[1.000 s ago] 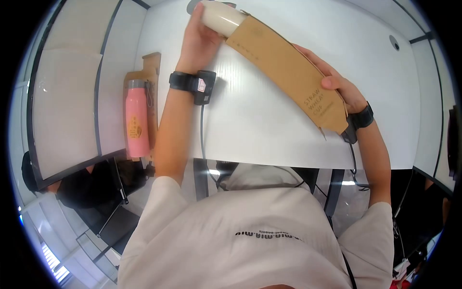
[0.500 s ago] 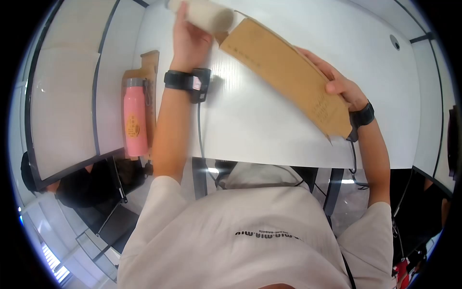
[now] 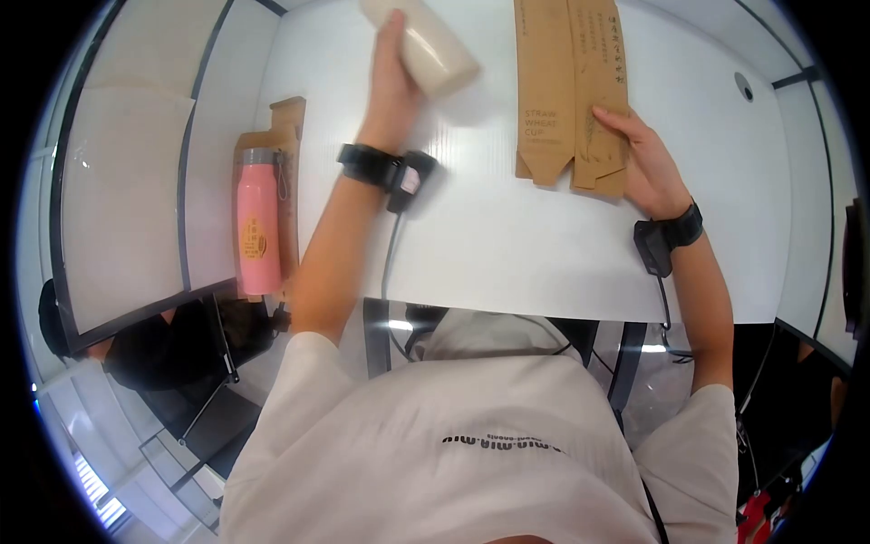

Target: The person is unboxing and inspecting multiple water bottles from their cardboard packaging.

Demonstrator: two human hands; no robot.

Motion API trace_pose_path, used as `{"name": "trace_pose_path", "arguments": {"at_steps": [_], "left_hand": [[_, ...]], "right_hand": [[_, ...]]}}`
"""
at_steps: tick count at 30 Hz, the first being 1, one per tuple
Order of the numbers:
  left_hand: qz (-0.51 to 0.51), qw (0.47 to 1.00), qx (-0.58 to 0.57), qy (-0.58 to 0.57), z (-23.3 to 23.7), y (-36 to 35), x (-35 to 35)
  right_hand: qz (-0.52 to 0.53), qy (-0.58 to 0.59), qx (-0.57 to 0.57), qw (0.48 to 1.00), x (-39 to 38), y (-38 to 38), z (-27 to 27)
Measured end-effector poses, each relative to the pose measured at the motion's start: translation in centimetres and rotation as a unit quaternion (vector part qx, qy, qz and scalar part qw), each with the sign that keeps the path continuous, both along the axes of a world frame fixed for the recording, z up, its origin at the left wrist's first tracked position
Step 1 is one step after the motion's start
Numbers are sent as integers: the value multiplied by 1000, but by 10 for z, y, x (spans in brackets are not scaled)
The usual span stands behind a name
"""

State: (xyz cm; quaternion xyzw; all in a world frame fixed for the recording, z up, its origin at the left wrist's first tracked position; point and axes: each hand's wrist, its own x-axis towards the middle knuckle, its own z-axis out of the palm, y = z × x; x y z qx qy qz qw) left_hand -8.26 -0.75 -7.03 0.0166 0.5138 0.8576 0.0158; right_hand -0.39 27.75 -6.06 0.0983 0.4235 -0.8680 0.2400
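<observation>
My left hand (image 3: 396,86) is wrapped round a cream-coloured bottle (image 3: 438,56) held tilted over the far part of the white table (image 3: 471,227). The bottle's upper end runs out of view at the top edge. To the right, my right hand (image 3: 648,163) grips the near right edge of a brown cardboard box (image 3: 548,91), with the thumb on its face. The box looks flattened, carries printed text including "STRAW WHEAT CUP", and its near end flaps stick out. Bottle and box are apart.
At the left edge of the table a pink bottle (image 3: 259,227) with a grey lid lies on another brown cardboard box (image 3: 288,127). Partition panels (image 3: 127,181) border the table. Cables run from black wrist devices (image 3: 410,181) past the front edge. People sit beyond both sides.
My left hand has moved the cream bottle rightward and slightly nearer. My right hand has turned the box from slanting to nearly straight away from me, and it now looks flattened.
</observation>
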Motion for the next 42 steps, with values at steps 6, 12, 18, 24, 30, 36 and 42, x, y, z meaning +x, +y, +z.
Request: {"name": "trace_pose_path", "arguments": {"at_steps": [6,12,18,24,30,36,42], "left_hand": [[-136,925,-287,207,-5,70,56],[-177,867,-374,277,10,70,68],[-117,850,-435,274,1,66,60],[-120,870,-416,236,-1,66,58],[-144,898,-358,210,-2,65,56],[-144,900,-353,213,-8,65,54],[-146,902,-349,210,-9,65,53]], "right_hand": [[41,-7,27,999,1,4,1],[73,-24,-104,992,-10,15,-13],[49,-26,-100,993,-10,13,-6],[39,-30,-84,995,-9,10,-3],[40,-28,-85,995,-10,12,-5],[46,-29,-96,994,-10,12,-6],[49,-23,-103,993,-11,13,-9]]}}
